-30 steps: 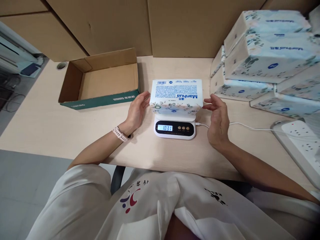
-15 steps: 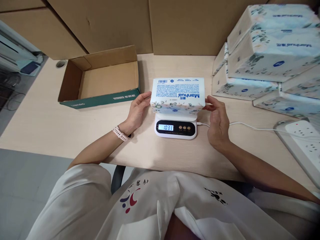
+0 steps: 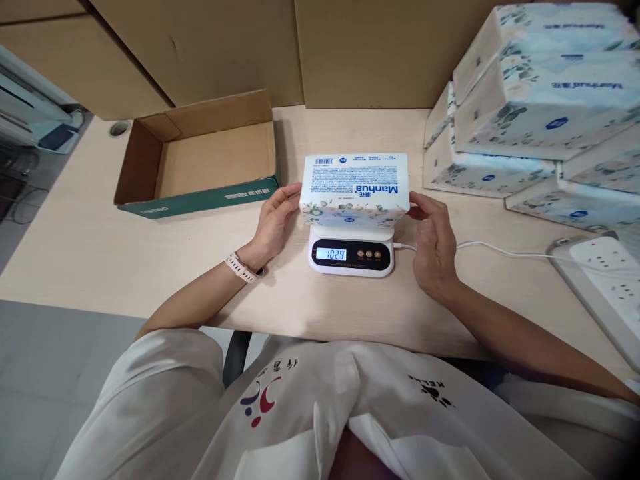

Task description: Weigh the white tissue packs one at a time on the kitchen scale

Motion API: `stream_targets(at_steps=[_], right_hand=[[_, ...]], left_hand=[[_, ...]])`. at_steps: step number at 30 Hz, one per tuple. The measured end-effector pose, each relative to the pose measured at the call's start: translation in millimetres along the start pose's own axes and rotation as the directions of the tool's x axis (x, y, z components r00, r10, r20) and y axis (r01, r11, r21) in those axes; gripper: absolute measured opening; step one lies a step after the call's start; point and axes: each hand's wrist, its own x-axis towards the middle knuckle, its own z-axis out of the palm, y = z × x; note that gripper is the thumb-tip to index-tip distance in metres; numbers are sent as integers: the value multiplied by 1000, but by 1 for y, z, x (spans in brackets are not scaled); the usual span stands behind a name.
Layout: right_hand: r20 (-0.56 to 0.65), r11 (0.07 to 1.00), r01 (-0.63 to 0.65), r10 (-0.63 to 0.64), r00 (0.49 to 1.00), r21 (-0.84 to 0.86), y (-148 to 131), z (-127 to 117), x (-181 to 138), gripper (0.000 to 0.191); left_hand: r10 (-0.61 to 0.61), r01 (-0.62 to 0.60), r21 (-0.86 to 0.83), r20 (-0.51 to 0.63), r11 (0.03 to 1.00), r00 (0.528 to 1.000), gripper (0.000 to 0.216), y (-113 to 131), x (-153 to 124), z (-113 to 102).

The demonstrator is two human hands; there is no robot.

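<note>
A white and blue tissue pack (image 3: 354, 187) printed "Manhua" lies flat on a small white digital scale (image 3: 351, 253) whose lit display reads 102.9. My left hand (image 3: 273, 223) rests against the pack's left end, fingers curved along its side. At the opposite end my right hand (image 3: 434, 243) presses its fingertips to the pack. Both hands clasp the pack from either side while it sits on the scale. A pink watch band circles my left wrist.
An open cardboard box (image 3: 150, 167) with a green front edge lies at the left back. Stacked tissue packs (image 3: 530, 113) fill the right back. A white cable (image 3: 500, 253) runs from the scale to a power strip (image 3: 605, 280). Large cartons (image 3: 210, 47) stand behind the desk.
My right hand has closed in from a gap to touch the pack's right end. The scale reading has dropped from 103.1 to 102.9. The left hand stays at the left end.
</note>
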Motion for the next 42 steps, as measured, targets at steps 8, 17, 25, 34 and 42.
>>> stream_targets(at_steps=[8, 17, 25, 34, 42], right_hand=[[-2, 1000, -14, 14, 1000, 28, -3, 1, 0, 47], [11, 996, -64, 63, 998, 55, -4, 1, -2, 51], [70, 1000, -22, 21, 997, 10, -5, 1, -5, 56], [268, 995, 15, 12, 963, -97, -20, 0, -9, 72], [237, 997, -81, 83, 968, -17, -24, 6, -7, 77]], left_hand=[[10, -10, -18, -10, 1000, 1000, 31, 0, 1, 1], [46, -46, -16, -9, 999, 999, 42, -2, 1, 2], [52, -52, -19, -11, 998, 999, 47, -6, 2, -4], [425, -426, 278, 66, 861, 903, 67, -3, -31, 4], [319, -439, 493, 312, 751, 895, 73, 27, -40, 25]])
